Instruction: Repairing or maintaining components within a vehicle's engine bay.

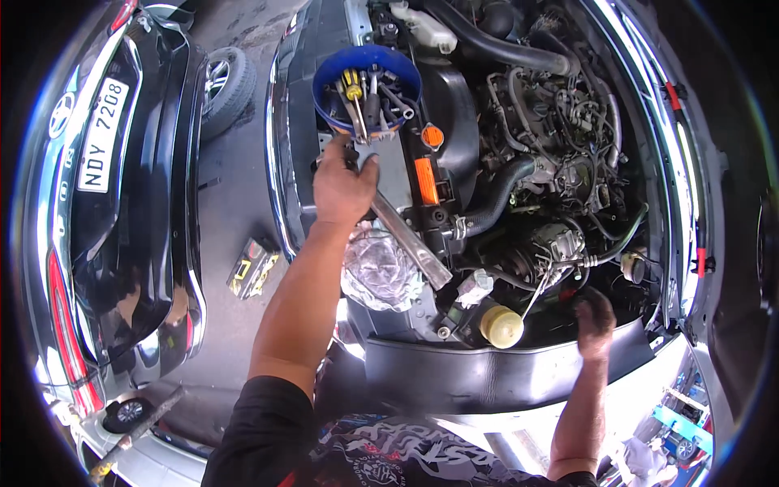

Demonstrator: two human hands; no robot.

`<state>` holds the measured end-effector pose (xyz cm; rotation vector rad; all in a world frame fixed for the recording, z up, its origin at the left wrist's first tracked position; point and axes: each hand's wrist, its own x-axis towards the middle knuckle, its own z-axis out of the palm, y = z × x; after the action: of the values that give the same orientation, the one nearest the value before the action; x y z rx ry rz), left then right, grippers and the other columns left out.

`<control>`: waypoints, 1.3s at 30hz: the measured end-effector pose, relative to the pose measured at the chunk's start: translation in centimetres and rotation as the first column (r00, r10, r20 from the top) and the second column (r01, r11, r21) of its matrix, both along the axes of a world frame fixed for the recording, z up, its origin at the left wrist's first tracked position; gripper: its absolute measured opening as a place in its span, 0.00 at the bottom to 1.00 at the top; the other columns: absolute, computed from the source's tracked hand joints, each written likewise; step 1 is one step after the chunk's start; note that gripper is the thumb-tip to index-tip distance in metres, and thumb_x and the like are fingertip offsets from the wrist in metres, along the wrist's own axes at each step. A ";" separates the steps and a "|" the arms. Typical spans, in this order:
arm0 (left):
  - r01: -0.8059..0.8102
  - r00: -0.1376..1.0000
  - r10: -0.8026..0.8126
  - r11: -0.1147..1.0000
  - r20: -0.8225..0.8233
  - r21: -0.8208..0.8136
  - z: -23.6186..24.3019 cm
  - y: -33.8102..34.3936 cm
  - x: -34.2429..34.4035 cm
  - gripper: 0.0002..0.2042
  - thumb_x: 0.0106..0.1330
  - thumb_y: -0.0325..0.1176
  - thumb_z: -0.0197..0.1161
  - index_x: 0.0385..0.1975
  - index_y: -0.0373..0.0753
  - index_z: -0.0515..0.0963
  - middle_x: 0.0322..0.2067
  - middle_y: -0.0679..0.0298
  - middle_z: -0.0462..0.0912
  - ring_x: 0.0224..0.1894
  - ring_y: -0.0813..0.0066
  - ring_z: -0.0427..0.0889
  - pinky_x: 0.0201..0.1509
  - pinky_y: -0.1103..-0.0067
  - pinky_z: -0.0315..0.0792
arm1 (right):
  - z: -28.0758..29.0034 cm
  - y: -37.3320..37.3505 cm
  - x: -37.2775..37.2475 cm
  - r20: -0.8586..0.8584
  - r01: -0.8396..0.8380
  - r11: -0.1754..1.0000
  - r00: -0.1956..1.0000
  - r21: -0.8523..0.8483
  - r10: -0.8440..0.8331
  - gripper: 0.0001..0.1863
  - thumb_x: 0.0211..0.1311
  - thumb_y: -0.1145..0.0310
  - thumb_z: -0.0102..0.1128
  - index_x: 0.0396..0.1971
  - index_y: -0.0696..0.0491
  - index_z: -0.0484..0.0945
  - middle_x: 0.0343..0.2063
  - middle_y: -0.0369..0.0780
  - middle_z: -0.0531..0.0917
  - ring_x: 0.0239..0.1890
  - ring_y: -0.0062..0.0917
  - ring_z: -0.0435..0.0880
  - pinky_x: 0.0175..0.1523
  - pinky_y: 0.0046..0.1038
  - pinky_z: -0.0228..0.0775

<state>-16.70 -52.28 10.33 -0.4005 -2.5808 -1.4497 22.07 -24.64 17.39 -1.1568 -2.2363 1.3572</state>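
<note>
the left grip point(345, 185) is at the near rim of the blue bucket point(319, 101), fingers curled at its edge and thumb set apart; whether it clasps anything can't be made out. the bucket stands just beyond that grip, with a yellow-handled screwdriver point(351, 84) and other metal tools point(396, 101) inside. a flat metal bar point(411, 245) slants from beside the thumb down to the right; its upper end is hidden near the grip. the right grip point(596, 318) reaches down into the shadowed side of the engine bay, its fingers too dark to read, so its hold is unclear. a thin rod point(534, 302) slants to its left, apart from it.

the bucket rests on the panel point(389, 158) along the car's front, near an orange cap point(432, 136). crumpled plastic point(380, 272) lies beside the bar. a black cover point(487, 377) drapes the near edge, just below a yellow cap point(501, 326). hoses and the engine point(556, 122) crowd the space beyond the right grip. past the front edge, a strip of floor point(231, 199) separates this car from a black one point(154, 211), with a small case point(253, 268) on it.
</note>
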 end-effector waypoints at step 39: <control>0.166 0.969 -0.238 0.834 -0.072 -0.526 -5.2 14.4 1.2 0.32 0.58 0.49 0.62 0.59 0.38 0.64 0.52 0.42 0.68 0.57 0.43 0.65 0.61 0.59 0.60 | 0.1 9.8 7.7 0.625 0.127 0.981 0.757 0.146 -0.191 0.16 0.57 0.67 0.51 0.43 0.58 0.76 0.38 0.53 0.80 0.45 0.46 0.78 0.49 0.40 0.70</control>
<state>-15.53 -37.87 5.12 -0.8306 -2.8509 -0.7043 29.79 -14.87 17.50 -1.9530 -2.5036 0.8421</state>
